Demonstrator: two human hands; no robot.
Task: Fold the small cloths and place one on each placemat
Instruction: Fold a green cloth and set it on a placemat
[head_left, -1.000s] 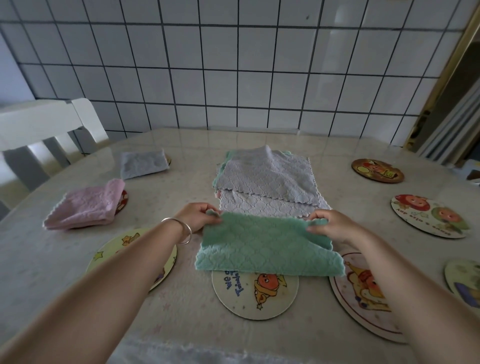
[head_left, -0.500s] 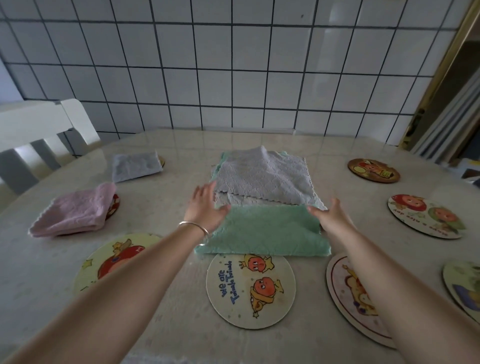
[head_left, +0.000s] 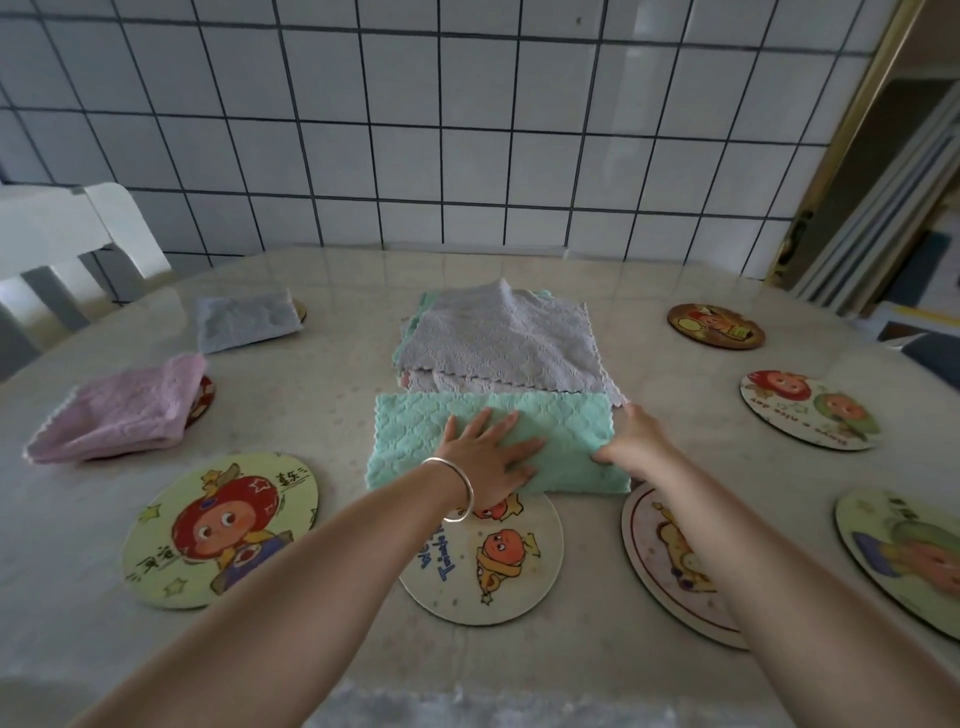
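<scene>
Green cloth (head_left: 493, 447) lies on the table (head_left: 322, 415) centre-front, folded once into a long strip, its near edge just overlapping the top of the middle placemat (head_left: 483, 561). Left hand (head_left: 491, 454) is spread flat, palm down, on the strip's middle, nothing gripped; prob. pinning the layers so they don't slide and marking where the next crease goes. Right hand (head_left: 636, 441) is at the strip's right end w/ fingers curled round the edge, pinching the cloth, looks set to bring that end over twd the left for a 2nd fold. Judgement only.

Behind the strip, touching it, sits the pile of unfolded cloths (head_left: 498, 343), grey one on top, w/ a green edge showing underneath at left. Kept centre so both hands reach it.

Done so far: pink folded cloth (head_left: 119, 410) on a small mat at left, mostly hiding it; grey folded cloth (head_left: 244, 319) on another mat further back left. Still bare: yellow-green placemat (head_left: 223, 530) front left, the middle one, the placemat (head_left: 670, 561) under the right forearm, and three more on the right side, e.g. the brown one (head_left: 714, 326) at back. So approx. a quarter through.

White chair (head_left: 67, 244) at far left, tiled wall behind.
</scene>
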